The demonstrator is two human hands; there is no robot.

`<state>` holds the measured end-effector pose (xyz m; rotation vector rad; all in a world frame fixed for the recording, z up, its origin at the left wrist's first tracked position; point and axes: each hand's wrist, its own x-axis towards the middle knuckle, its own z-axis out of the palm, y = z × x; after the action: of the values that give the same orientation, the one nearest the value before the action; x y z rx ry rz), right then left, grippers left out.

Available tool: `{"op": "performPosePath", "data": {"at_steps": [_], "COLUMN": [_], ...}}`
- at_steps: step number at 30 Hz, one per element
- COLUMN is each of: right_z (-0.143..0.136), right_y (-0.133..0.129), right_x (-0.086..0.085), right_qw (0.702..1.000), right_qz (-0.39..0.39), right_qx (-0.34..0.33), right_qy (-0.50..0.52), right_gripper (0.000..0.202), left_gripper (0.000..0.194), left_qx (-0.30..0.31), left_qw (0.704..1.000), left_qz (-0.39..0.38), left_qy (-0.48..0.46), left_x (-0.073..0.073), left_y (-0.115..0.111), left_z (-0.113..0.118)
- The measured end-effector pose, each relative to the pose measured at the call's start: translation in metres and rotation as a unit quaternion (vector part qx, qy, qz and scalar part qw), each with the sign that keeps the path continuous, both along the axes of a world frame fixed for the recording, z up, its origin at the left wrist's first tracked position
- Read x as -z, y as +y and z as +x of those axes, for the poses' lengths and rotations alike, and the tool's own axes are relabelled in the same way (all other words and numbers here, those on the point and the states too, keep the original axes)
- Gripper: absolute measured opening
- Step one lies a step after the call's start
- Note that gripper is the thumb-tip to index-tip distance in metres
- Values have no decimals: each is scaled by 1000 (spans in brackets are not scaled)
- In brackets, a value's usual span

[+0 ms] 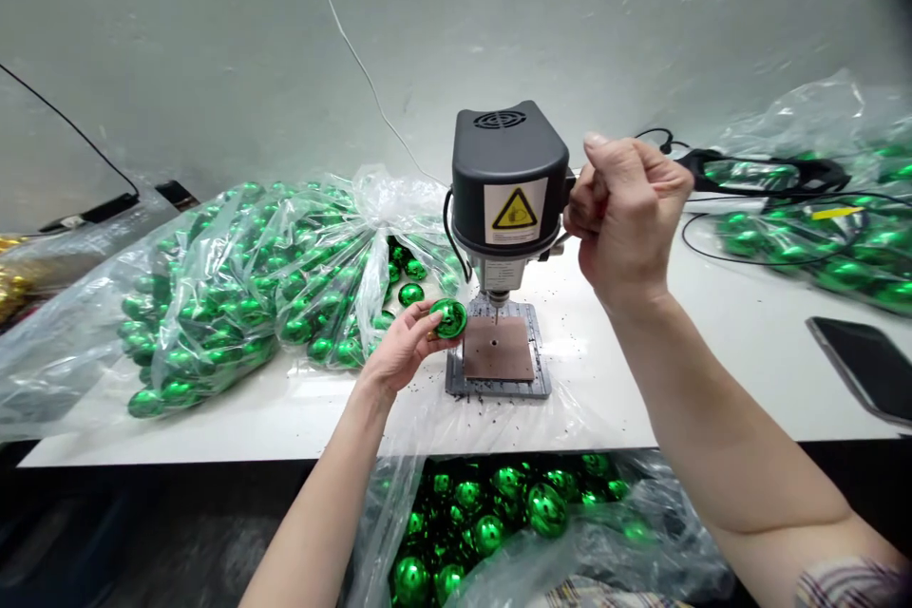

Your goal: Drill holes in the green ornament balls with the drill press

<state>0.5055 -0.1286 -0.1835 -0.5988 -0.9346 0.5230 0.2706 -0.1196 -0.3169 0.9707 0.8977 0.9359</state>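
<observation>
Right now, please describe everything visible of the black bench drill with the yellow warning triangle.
The drill stands upright on the white table. Its black, plastic-looking housing has a round top vent and a front warning label. Below, a metallic chuck holds a thin bit above a brown plate on the grey base. The right hand is closed at its right side.

I counted my left hand (401,351) and right hand (627,209), two in all; one drill press (509,161), one brown board (499,361), one warning triangle (517,211), one phone (865,366), one counter (762,351); I held one green ball (450,317); the bagged green balls (238,309) were too many to count.
</observation>
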Motion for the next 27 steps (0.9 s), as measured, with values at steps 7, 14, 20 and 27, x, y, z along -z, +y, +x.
{"op": "performPosePath", "data": {"at_steps": [7, 14, 20, 27], "right_z": [0, -1, 0, 0], "right_y": [1, 1, 0, -1], "right_x": [-1, 0, 1, 1], "right_qw": [1000, 1000, 1000, 1000], "right_qz": [-8, 9, -3, 5], "right_qx": [-5, -5, 8, 4], "right_qy": [5, 17, -17, 4], "right_gripper": [48, 50, 53, 51], "left_gripper": [57, 36, 44, 51], "left_qx": [-38, -84, -60, -68], "left_qw": [995, 961, 949, 909], "left_qz": [91, 214, 260, 328], "left_qy": [26, 154, 167, 246], "left_x": [39, 61, 73, 76], "left_y": [-9, 1, 6, 0], "left_z": [38, 57, 60, 61]}}
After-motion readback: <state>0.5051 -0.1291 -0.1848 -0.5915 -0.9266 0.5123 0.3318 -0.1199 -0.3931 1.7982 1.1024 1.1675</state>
